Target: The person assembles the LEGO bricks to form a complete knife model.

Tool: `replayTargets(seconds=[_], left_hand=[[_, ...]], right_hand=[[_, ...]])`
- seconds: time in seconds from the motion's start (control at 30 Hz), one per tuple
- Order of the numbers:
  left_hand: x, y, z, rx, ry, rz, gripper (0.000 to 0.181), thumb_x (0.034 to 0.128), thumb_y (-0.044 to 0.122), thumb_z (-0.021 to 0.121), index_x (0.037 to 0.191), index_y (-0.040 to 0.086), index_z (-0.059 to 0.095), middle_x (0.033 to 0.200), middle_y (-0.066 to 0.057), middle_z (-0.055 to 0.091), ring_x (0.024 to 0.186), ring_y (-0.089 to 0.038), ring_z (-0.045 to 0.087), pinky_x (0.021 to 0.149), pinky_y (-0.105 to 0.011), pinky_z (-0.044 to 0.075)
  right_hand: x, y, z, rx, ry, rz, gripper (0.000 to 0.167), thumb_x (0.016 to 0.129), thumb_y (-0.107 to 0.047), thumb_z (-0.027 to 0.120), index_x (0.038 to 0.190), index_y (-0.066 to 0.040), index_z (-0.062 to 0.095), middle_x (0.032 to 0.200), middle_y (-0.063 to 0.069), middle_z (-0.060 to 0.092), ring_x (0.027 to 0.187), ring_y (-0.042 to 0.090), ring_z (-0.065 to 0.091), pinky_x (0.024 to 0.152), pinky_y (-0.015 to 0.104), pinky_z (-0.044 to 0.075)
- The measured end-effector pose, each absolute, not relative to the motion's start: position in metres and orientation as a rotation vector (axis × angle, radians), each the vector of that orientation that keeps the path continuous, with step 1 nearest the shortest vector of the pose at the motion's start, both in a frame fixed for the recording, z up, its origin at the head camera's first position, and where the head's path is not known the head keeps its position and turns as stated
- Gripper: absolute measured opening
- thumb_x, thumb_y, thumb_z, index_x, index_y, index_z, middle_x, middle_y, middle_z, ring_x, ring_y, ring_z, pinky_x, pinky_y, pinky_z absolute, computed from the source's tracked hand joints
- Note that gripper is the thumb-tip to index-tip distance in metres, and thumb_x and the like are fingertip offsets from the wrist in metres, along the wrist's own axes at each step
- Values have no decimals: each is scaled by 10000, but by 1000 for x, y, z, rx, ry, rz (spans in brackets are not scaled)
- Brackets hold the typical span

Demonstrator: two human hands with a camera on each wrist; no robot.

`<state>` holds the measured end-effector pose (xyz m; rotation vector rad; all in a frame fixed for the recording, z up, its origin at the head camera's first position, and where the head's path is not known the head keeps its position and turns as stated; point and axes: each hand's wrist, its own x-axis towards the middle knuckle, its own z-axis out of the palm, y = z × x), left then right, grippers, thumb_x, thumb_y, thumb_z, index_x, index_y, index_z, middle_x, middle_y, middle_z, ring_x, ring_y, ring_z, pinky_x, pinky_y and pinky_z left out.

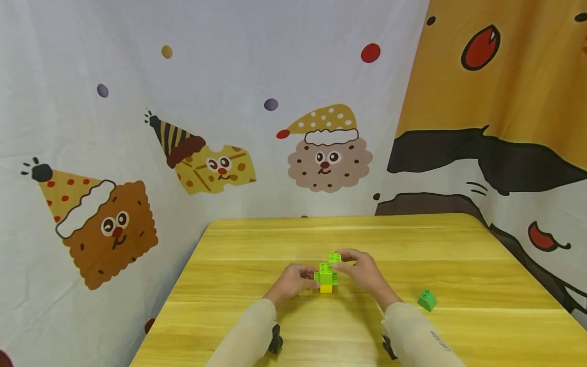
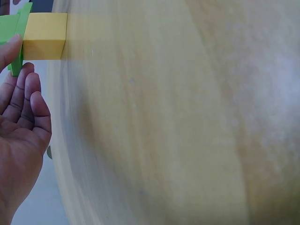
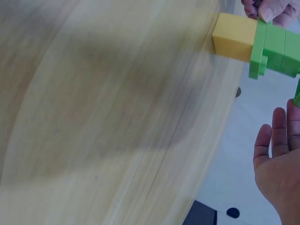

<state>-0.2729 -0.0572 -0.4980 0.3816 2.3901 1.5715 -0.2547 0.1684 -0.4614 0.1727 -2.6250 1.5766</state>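
Note:
A small stack of toy building blocks stands upright on the table: a yellow block (image 1: pixel 326 289) at the bottom, a wider light-green plate (image 3: pixel 258 47) on it, and light-green bricks (image 1: pixel 326 276) above. My left hand (image 1: pixel 292 279) pinches one end of the green plate between thumb and fingers. At the upper right of the stack, my right hand (image 1: pixel 365 271) holds a light-green studded brick (image 1: pixel 335 257) between thumb and fingers. In the right wrist view that brick is cut off at the edge, and whether it is fully seated on the stack I cannot tell.
A darker green curved brick (image 1: pixel 427 300) with studs lies on the wooden table (image 1: pixel 238 244), right of my right forearm. Behind the table hangs a printed cloth (image 1: pixel 229 61) with cartoon figures. Dark wrist straps (image 1: pixel 275 340) show at both sleeves.

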Motion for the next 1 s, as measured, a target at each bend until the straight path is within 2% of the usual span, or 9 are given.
replayTargets(seconds=[0.6, 1.0], left_hand=[[-275, -58, -500, 397, 2381, 1584, 281, 853, 166, 799, 1114, 90, 724, 929, -13, 652, 832, -176, 614, 717, -361, 528], [-275, -57, -501, 398, 2414, 1549, 311, 852, 190, 803, 1138, 99, 718, 938, -3, 650, 844, -177, 611, 726, -362, 522]], right_hand=[[-252, 152, -460, 264, -2678, 1579, 321, 873, -228, 782, 1180, -152, 725, 1140, -6, 668, 1120, 237, 571, 914, 465, 472], [-252, 152, -458, 300, -2695, 1561, 317, 867, -231, 789, 1165, -145, 725, 1111, -28, 672, 1132, 282, 566, 937, 491, 450]])
